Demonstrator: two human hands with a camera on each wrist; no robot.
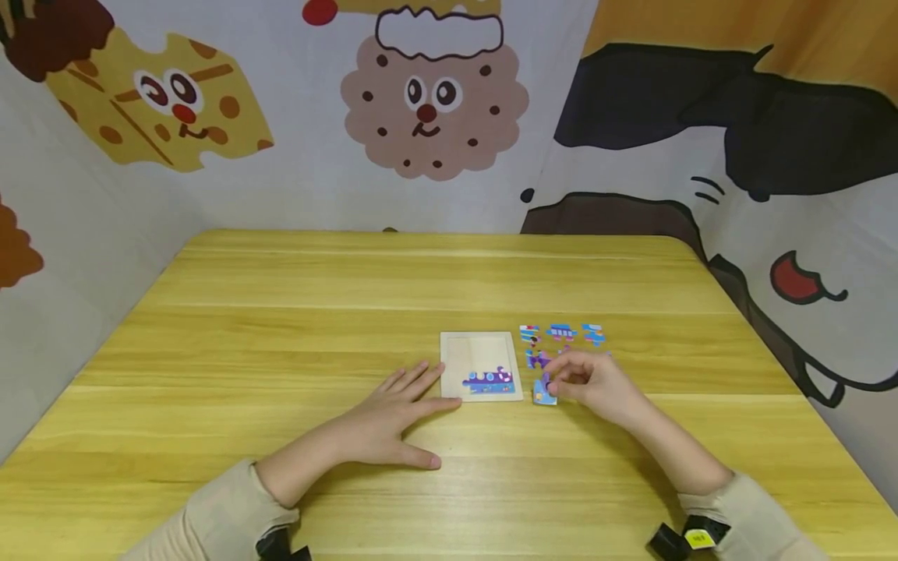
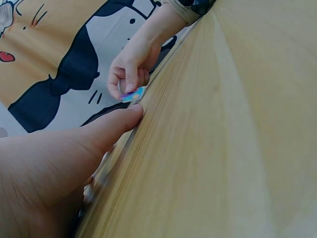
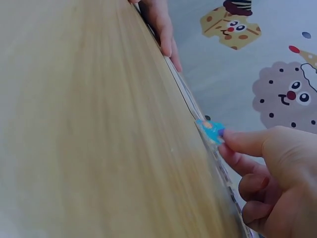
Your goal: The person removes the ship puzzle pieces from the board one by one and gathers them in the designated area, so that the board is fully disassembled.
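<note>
My right hand [image 1: 589, 383] pinches a blue jigsaw puzzle piece [image 1: 542, 392] between thumb and fingertips, just right of a square wooden puzzle tray [image 1: 456, 386]. In the right wrist view the puzzle piece [image 3: 212, 130] shows light blue with an orange patch, tilted up in the grip. My left hand [image 1: 386, 421] lies spread, its fingertips at the tray's left edge and the thumb apart on the table. Joined purple and blue pieces [image 1: 489, 381] fill the tray's lower right part; bare wood shows in the rest of it.
Several loose puzzle pieces [image 1: 561, 333] lie right of the tray, some partly hidden behind my right hand. The wooden table [image 1: 316, 304] reaches back to a cloth [image 1: 295, 195] printed with cartoon food and animal figures.
</note>
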